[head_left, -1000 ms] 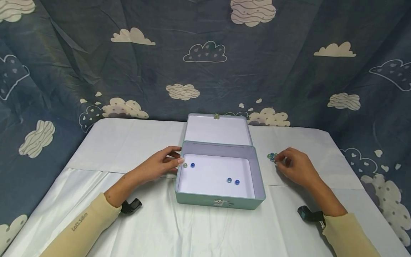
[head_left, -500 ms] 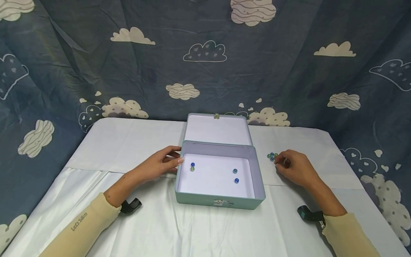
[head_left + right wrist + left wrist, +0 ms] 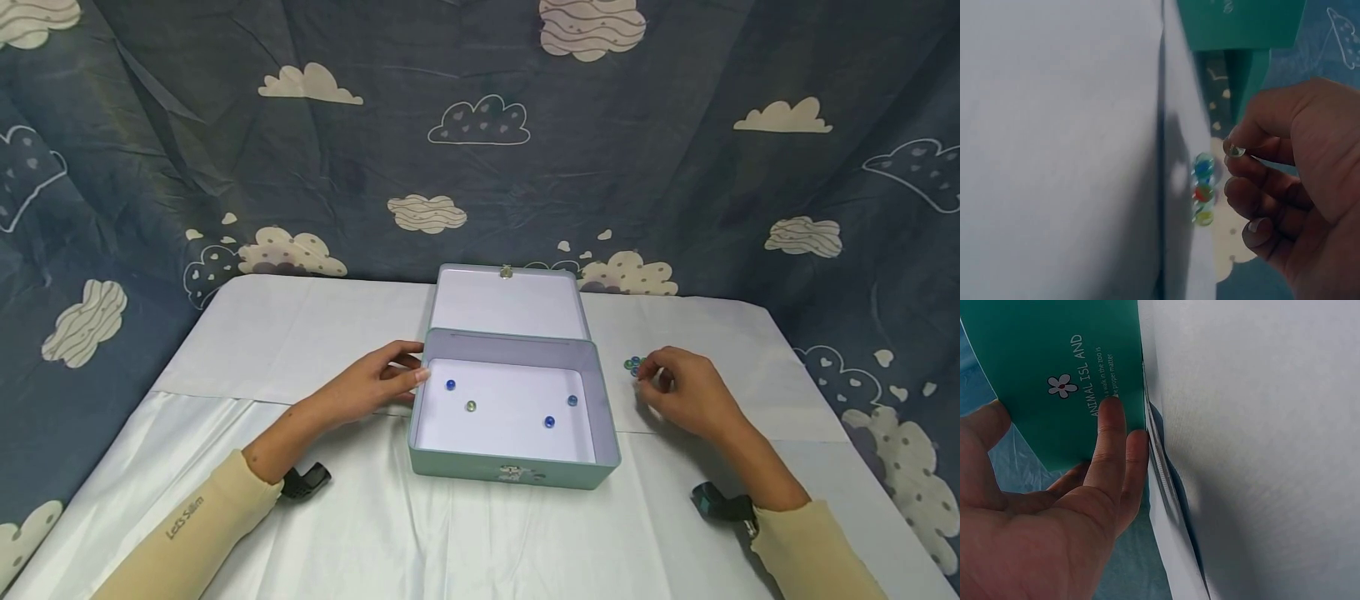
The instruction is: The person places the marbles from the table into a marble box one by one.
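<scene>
An open green tin box (image 3: 517, 472) with a pale inside stands on the white cloth. Several glass marbles lie apart on its floor: a blue marble (image 3: 450, 385), a yellowish-green marble (image 3: 471, 406) and more blue ones at the right. My left hand (image 3: 382, 377) rests its fingers against the box's left outer wall, thumb at the rim; the left wrist view shows the fingertips on the printed side. To the right of the box, my right hand (image 3: 684, 387) pinches a clear marble (image 3: 1235, 150) between thumb and forefinger, just above a cluster of marbles (image 3: 1204, 194) on the cloth.
The box's lid (image 3: 510, 302) leans back behind it, hinged open, with a small clasp at its top edge. White cloth (image 3: 337, 517) covers the table. A dark cloud-patterned curtain (image 3: 480, 183) hangs behind and at both sides.
Inside the box, the yellowish-green marble has rolled right and toward the front, and a blue one toward the right wall. My right hand has lifted slightly from the cluster. My left hand stays put.
</scene>
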A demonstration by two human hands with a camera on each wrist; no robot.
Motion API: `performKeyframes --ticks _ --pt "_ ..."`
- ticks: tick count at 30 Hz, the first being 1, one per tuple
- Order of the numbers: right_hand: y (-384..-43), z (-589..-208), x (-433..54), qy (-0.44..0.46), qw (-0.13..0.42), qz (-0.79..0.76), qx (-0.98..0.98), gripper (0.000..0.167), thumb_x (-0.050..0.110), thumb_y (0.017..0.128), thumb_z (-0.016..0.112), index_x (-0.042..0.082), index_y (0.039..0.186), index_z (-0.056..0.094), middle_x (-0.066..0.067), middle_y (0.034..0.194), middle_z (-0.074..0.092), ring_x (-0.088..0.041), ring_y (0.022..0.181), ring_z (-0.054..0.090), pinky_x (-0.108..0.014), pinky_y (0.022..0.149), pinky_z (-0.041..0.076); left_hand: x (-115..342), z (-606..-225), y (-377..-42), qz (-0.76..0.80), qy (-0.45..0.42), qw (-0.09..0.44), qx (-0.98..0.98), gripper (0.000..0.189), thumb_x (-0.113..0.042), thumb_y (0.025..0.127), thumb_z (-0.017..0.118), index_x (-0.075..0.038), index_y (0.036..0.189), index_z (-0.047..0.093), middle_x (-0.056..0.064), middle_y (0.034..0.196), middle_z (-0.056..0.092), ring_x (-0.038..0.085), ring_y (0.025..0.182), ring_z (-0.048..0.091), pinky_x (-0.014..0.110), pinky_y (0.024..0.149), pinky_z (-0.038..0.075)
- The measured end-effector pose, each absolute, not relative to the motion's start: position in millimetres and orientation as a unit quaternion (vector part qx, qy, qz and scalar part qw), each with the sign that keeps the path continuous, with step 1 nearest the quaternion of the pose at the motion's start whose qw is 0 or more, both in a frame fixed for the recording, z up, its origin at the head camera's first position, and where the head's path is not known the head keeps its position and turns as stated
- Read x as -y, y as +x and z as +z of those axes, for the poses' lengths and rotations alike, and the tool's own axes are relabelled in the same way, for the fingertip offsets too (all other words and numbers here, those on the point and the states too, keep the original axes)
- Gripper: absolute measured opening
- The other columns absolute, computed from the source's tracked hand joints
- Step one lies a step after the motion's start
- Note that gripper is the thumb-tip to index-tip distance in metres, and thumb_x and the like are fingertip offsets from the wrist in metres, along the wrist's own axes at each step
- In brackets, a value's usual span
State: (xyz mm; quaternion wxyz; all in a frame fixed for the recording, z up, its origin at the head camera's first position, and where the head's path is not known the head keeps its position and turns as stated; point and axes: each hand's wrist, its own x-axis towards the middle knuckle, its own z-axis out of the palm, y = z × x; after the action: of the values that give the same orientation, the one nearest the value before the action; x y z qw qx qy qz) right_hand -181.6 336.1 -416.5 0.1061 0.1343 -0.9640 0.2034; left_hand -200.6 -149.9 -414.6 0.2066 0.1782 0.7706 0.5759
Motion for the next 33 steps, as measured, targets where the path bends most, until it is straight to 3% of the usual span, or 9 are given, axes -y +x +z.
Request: performKeyframes --ticks 15,33 --pt "-159 -383 -300 0.190 0.156 0.206 0.947 0.021 -0.001 0.082 0.081 0.016 0.094 0.077 0.007 0.089 0.068 -0.014 0.073 0.057 -0.026 0.059 0.046 149 -415 -202 0.574 0.181 0.206 -0.771 0.068 -0.029 0.108 0.066 0.003 0.160 0.036 0.027 0.147 0.050 0.039 0.131 0.061 0.040 0.099 0.063" --pt "-130 -365 -261 0.248 0.151 0.221 0.931 0.026 -0.002 0.081 0.083 0.019 0.095 0.074 0.010 0.093 0.068 -0.012 0.073 0.055 -0.020 0.055 0.049 149 -413 -201 0.572 0.180 0.206 -0.774 0.068 -0.029 0.108 0.066 0.003 0.160 0.036 0.027 0.146 0.051 0.039 0.131 0.061 0.040 0.099 0.063"
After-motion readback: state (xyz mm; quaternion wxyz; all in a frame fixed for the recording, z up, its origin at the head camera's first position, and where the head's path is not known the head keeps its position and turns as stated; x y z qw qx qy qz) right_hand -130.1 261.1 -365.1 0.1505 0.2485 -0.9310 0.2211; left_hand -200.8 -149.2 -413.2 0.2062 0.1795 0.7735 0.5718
